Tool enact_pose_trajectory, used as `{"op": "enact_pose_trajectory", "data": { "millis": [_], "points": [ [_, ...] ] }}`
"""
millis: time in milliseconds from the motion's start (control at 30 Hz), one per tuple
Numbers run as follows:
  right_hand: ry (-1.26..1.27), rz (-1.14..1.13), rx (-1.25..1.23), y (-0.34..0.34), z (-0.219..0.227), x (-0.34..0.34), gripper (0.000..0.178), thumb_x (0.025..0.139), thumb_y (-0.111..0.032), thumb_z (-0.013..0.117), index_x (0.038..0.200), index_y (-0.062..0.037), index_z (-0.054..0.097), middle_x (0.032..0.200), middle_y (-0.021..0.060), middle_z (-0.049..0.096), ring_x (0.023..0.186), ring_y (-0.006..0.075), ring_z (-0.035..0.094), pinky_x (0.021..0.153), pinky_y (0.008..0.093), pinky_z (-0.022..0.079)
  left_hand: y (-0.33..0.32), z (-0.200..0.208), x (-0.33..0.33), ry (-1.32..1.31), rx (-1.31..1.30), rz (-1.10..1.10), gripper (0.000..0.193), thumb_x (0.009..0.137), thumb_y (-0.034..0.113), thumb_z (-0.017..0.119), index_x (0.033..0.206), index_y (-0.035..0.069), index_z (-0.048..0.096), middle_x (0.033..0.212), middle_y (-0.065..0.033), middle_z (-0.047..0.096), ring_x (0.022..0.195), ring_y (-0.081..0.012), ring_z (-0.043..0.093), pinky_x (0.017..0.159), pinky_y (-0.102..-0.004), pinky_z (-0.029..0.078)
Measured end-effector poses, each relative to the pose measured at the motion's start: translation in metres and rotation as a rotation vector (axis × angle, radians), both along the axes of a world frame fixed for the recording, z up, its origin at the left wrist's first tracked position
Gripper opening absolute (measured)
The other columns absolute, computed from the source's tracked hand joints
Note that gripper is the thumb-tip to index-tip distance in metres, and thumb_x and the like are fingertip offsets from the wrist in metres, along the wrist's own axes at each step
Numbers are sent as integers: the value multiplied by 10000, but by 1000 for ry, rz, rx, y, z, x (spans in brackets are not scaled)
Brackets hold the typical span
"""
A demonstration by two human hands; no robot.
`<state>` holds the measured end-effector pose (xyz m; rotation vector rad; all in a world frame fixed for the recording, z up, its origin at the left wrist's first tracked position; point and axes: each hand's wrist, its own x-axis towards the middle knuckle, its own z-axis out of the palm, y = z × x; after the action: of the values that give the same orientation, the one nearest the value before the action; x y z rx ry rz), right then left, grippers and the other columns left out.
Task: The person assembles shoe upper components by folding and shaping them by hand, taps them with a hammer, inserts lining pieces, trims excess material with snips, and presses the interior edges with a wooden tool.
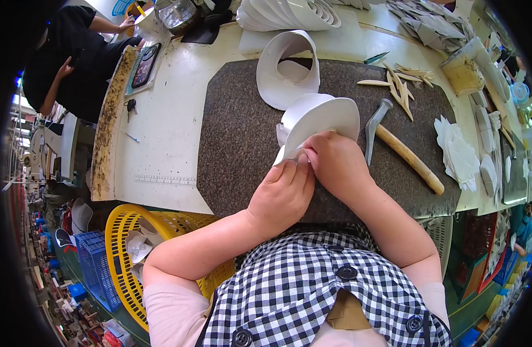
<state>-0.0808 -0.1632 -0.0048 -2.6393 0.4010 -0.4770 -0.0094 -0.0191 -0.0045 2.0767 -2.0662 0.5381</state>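
Both my hands meet at the near edge of a white curved piece, perhaps a shoe upper (329, 114), that stands up over the dark speckled work board (231, 144). My left hand (284, 191) pinches its lower left edge between thumb and fingers. With curled fingers, my right hand (338, 159) grips the same edge just beside it; the fingertips nearly touch. A similar white looped piece (270, 78) rests on the board right behind. To the right of my right hand lies a hammer (410, 159) with a wooden handle and a grey metal head.
Pale thin strips (400, 89) and a green pen (375, 58) lie at the back right. White cut pieces (456, 153) lie at the right edge. Nested white pieces (289, 14) stand behind. A phone (145, 66) is at left, a yellow basket (118, 272) below, a co-worker (66, 58) far left.
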Motion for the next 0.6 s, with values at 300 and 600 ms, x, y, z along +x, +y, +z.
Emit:
{"op": "enact_pose_trajectory", "data": {
  "millis": [300, 600],
  "points": [
    [45, 129, -113, -1, -2, -10, 106, 756, -100, 590, 834, -28, 598, 841, 140, 601, 763, 267, 624, 627, 343, 520, -5, -4, -4, -118, 11, 46, 314, 781, 157, 495, 1013, -21, 609, 1089, -156, 602, 898, -217, 546, 930, -341, 365],
    [-257, 36, -279, 8, -18, -30, 170, 750, -84, 596, 911, -58, 546, 902, 96, 539, 827, 288, 560, 722, 394, 482, -2, -10, -7, -265, -63, 16, 298, 797, 193, 485, 995, 12, 613, 1030, -131, 605, 1004, -233, 550, 1024, -392, 266]
  ]
}}
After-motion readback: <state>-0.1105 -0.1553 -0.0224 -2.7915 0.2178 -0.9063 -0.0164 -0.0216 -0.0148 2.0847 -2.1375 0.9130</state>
